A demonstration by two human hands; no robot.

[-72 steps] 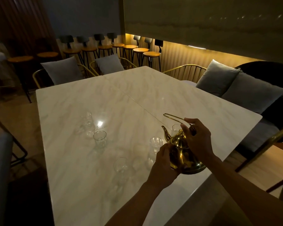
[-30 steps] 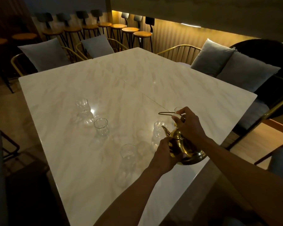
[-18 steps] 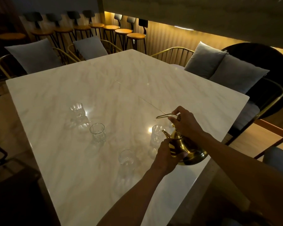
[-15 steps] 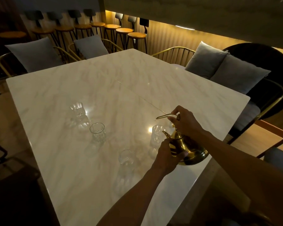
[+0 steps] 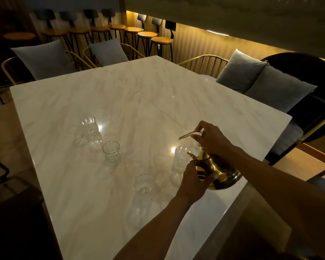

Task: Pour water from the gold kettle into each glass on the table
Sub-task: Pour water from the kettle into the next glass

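Observation:
The gold kettle (image 5: 220,170) is tilted to the left above the marble table (image 5: 131,109), near its right front edge. My right hand (image 5: 212,138) grips the kettle's thin handle from above. My left hand (image 5: 192,179) presses against the kettle's belly from the left. The spout sits at the rim of a clear glass (image 5: 179,159). Three more clear glasses stand to the left: one close in front (image 5: 143,183), one in the middle (image 5: 111,152), one farthest (image 5: 88,124). No stream of water is visible in the dim light.
Chairs with grey cushions (image 5: 265,79) line the table's right side, and two more cushioned chairs (image 5: 43,59) stand at the far side. A row of bar stools (image 5: 144,35) lines the lit wall behind. A wooden floor strip (image 5: 304,164) lies to the right.
The kettle has tipped further towards the glass, and its spout now reaches the rim. Both hands keep their grip. My view has shifted slightly.

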